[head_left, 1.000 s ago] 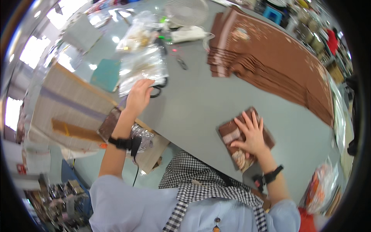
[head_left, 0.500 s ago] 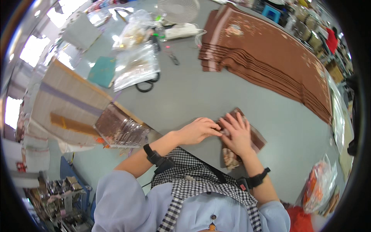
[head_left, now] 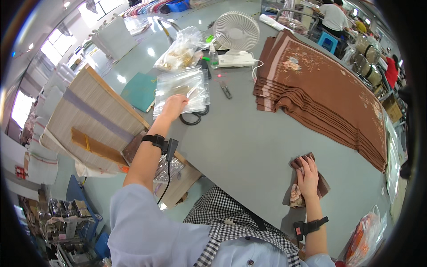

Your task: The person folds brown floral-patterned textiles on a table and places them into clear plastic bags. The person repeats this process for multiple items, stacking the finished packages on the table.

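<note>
My left hand (head_left: pixel 175 107) reaches to the pile of clear plastic bags (head_left: pixel 180 86) at the upper left, its fingers pinched together at the lower part of the top bag. Just under that pile, the black loop handles of scissors (head_left: pixel 191 119) stick out. My right hand (head_left: pixel 308 178) lies over a small folded brown scarf (head_left: pixel 297 196) with a floral pattern and grips it against the grey table at the right. One edge of the folded scarf shows past my fingers; the rest is under my palm.
A stack of brown floral scarves (head_left: pixel 324 84) lies at the far right. Further back are a white fan (head_left: pixel 236 30), a power strip (head_left: pixel 235 59), a clear bottle (head_left: pixel 213 57) and a thread snipper (head_left: pixel 226 91). A slanted board (head_left: pixel 95 113) stands left, and a filled plastic bag (head_left: pixel 367 236) sits lower right.
My left hand has left the folded scarf and moved up and left to the plastic bags. My right hand stays on the scarf, now gripping rather than spread. The view has shifted.
</note>
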Tool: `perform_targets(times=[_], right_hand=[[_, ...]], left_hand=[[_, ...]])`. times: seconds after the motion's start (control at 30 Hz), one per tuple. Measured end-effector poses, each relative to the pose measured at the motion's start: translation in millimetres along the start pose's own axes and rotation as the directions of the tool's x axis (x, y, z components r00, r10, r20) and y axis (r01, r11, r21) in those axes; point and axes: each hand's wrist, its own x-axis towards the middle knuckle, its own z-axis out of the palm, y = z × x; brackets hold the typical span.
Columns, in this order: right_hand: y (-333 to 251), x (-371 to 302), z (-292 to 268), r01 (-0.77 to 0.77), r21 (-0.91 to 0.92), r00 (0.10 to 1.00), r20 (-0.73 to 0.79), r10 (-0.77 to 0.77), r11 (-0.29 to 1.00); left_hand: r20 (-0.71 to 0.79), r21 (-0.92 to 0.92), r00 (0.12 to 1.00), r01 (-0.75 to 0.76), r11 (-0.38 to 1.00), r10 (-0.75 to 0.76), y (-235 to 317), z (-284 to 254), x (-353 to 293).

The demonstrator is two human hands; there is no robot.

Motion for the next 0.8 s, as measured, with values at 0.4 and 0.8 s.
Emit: perform_targets(times=[0.4, 0.8], right_hand=[[-16.7, -1.5, 3.3, 0.049, 0.064, 0.999, -0.01, -0.048, 0.997], [-62.9, -50.9, 9.7, 0.068, 0.03, 0.996, -0.059, -0.066, 0.997]], left_hand=[[-0.096, -0.379, 0.969, -0.247, 0.892, 0.228, 170.0, 27.7, -75.4], [-0.128, -0.531, 0.849, -0.495, 0.688, 0.513, 298.0, 95.1, -169.1]])
